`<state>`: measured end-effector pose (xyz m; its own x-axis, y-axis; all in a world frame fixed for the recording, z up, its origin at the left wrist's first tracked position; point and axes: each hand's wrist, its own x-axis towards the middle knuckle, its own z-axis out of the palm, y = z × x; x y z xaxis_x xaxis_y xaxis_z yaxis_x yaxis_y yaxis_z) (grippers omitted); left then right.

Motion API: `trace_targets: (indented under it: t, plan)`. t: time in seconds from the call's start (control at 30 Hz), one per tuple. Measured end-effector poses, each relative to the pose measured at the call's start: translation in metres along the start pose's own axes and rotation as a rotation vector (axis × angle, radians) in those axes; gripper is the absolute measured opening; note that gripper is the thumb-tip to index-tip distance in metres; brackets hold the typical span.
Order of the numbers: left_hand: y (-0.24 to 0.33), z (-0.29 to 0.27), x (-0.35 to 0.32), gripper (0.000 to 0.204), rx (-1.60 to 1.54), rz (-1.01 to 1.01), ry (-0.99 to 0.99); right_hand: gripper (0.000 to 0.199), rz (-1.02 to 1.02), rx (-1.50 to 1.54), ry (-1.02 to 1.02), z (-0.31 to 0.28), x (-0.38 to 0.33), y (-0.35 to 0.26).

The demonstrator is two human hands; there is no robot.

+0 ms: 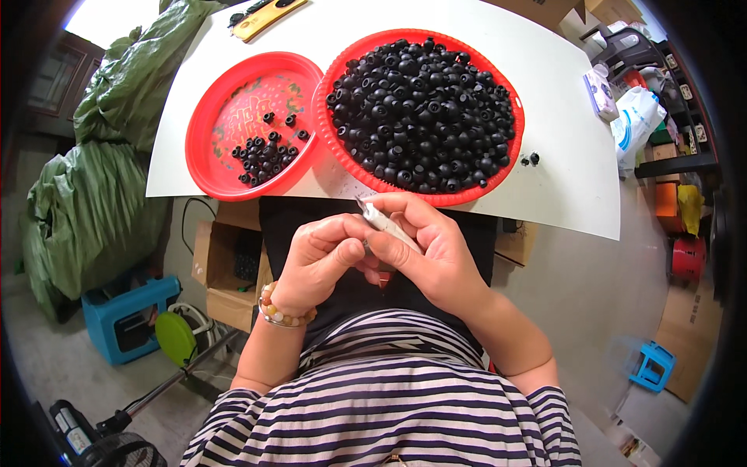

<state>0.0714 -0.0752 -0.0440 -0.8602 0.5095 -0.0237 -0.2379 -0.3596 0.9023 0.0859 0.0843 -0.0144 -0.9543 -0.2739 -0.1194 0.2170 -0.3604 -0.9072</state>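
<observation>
My right hand (pixel 428 253) is closed round a slim tool with a white wrapped handle (pixel 394 230) and a short dark metal tip that points up and left. My left hand (pixel 331 253), a beaded bracelet at its wrist, meets it with the fingers pinched together. Whatever those left fingers hold is hidden. Both hands are over my lap, just in front of the table's edge. Beyond them a red basin (pixel 517 159) is heaped with small round black parts (pixel 420 113). To its left, a shallower red tray (pixel 204 117) bears a small cluster of the same parts.
A white table (pixel 572 183) carries both red containers. Two loose black parts (pixel 531 159) lie right of the basin, and a yellow strip-shaped object (pixel 268 19) lies at the far left. Green sacks (pixel 78 226), a blue stool (pixel 128 319) and an open cardboard box (pixel 226 265) stand left.
</observation>
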Motion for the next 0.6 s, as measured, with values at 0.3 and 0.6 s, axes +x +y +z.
trace_targets:
  t: [0.3, 0.6]
  plan:
    - [0.002, -0.004, 0.002, 0.025, 0.183, 0.066, -0.044, 0.026, 0.045, 0.032, 0.003, -0.007, -0.002, 0.004]
    - [0.037, -0.061, 0.010, 0.012, 0.735, 0.225, 0.717, 0.022, 0.188, -0.032, -0.072, -0.021, -0.015, 0.025]
